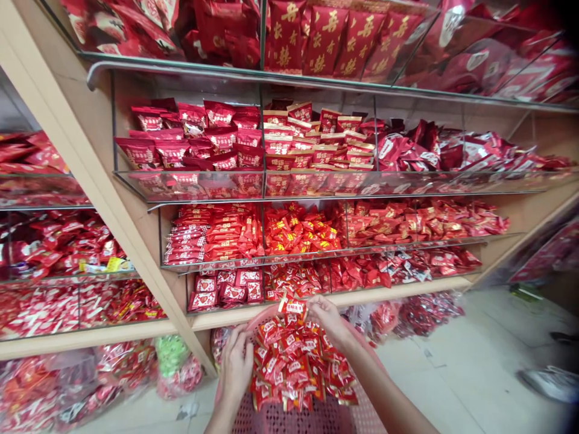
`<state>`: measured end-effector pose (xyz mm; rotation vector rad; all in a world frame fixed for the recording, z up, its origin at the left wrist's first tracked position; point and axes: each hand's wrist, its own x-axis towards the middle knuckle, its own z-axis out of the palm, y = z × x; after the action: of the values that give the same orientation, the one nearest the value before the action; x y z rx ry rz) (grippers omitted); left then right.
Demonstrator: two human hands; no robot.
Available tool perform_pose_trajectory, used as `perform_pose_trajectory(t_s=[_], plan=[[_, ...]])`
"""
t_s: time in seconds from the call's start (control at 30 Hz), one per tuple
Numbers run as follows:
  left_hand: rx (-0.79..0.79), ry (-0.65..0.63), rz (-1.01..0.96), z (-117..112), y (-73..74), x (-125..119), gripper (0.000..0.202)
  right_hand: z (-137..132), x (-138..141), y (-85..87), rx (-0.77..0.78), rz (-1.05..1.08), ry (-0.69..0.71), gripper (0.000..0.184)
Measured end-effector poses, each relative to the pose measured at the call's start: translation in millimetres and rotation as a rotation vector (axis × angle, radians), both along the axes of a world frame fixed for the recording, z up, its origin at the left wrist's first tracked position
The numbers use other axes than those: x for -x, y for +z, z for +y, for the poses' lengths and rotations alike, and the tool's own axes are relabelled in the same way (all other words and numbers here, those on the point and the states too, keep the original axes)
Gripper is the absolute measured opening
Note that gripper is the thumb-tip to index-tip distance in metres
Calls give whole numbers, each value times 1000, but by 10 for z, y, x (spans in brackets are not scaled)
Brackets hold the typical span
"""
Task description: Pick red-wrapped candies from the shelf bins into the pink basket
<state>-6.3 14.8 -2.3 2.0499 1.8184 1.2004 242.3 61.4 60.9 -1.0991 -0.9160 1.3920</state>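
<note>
My right hand (326,320) pinches a small red wrapped sweet (293,306) with pale lettering and a gold end, held over the far rim of a pink perforated basket (246,420). Under it, the basket holds a heap of similar red-and-gold wrapped sweets (296,367). My left hand (236,357) grips the basket's left rim, its fingers curled over the edge. Just beyond the basket, the lowest shelf carries a compartment of loose red sweets (294,279), with heart-printed packets (233,288) in the compartment to its left.
Glass-fronted shelves (316,184) of red packets rise ahead, split by clear dividers. A slanting wooden post (102,193) separates another shelf unit at left. Plastic bags (420,316) of sweets lie beneath the shelves. A shoe (549,383) shows on the tiled floor at right.
</note>
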Motion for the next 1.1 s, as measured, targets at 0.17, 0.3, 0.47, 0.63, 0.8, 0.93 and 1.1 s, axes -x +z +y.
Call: perform_pose_trajectory(t_s=[0.17, 0.3, 0.47, 0.63, 0.8, 0.93, 1.1], plan=[[3, -15, 2, -6, 17, -5, 23, -152, 29, 21, 46, 65, 35, 24], [15, -16, -5, -13, 43, -11, 23, -157, -15, -32, 41, 63, 41, 25], [8, -26, -7, -7, 29, -8, 23, -210, -133, -127, 53, 42, 26, 25], [22, -32, -1, -7, 30, -7, 23, -334, -259, -176, 85, -70, 17, 25], [38, -26, 1, -15, 44, -11, 24, -433, -410, -185, 83, -185, -20, 32], [29, -15, -1, -14, 40, -13, 23, -514, -576, -197, 69, -251, -42, 38], [17, -16, -3, -11, 44, -12, 23, -667, -711, -250, 88, -323, -30, 39]])
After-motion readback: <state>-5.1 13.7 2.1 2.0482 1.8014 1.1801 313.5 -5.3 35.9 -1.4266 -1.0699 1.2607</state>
